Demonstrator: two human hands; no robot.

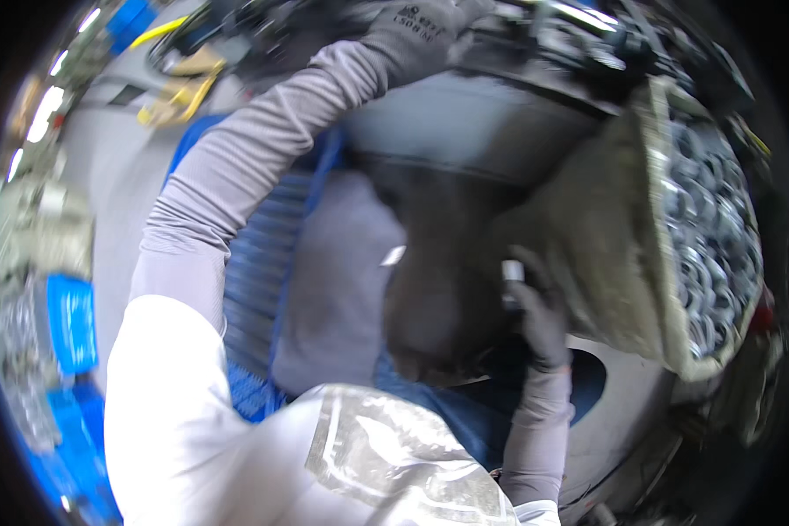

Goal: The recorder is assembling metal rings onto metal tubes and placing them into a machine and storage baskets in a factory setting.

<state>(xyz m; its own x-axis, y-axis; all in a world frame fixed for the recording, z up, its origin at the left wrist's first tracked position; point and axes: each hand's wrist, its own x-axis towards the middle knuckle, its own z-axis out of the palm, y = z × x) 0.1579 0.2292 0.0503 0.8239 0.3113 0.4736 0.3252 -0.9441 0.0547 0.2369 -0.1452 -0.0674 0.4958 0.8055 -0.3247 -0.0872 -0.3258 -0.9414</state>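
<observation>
My right hand (pixel 543 326), in a grey glove, is low in front of me beside an open sack. Its thumb and fingers are closed on a small shiny metal part (pixel 512 273); motion blur hides its exact shape. The beige sack (pixel 600 219) is full of silvery metal rings (pixel 706 237). Stretched far forward, my left hand (pixel 421 33) wears a matching glove and is against dark machinery (pixel 579 39) at the top edge. Its fingers are cut off and blurred, so what they touch cannot be made out.
A ribbed blue crate (pixel 259 263) stands left of my legs, with a grey surface (pixel 337 280) beside it. A grey machine panel (pixel 465 123) is ahead. Yellow frame pieces (pixel 180 96) lie at the far left; blue bins (pixel 72 323) and wrapped goods line the left side.
</observation>
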